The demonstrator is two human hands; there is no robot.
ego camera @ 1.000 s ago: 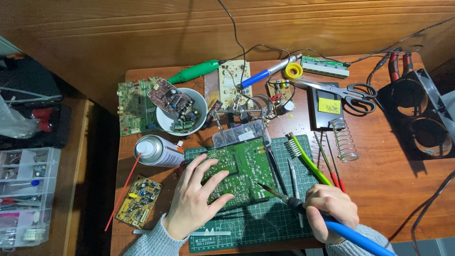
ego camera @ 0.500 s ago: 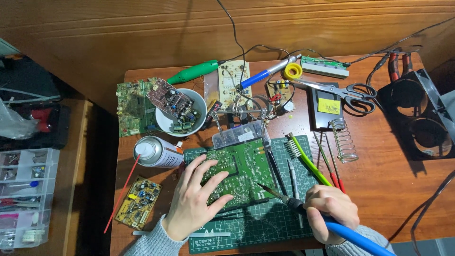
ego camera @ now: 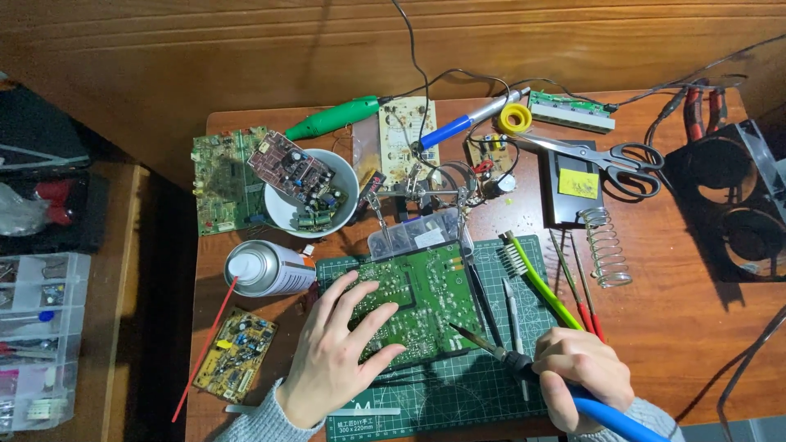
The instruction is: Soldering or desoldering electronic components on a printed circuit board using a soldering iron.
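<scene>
A green circuit board (ego camera: 422,295) lies on a green cutting mat (ego camera: 458,397) near the front of the wooden table. My left hand (ego camera: 336,352) rests flat on the board's left part, fingers spread, pressing it down. My right hand (ego camera: 577,372) grips a soldering iron with a blue handle (ego camera: 610,417); its dark tip (ego camera: 458,331) points up-left and sits at the board's lower right edge.
A spray can (ego camera: 266,268) and a small yellow board (ego camera: 236,352) lie left of the mat. A white bowl with a board in it (ego camera: 307,192), scissors (ego camera: 602,155), a spring stand (ego camera: 604,245), tweezers and a green brush (ego camera: 540,282) crowd the table. A black fan unit (ego camera: 733,200) stands at the right.
</scene>
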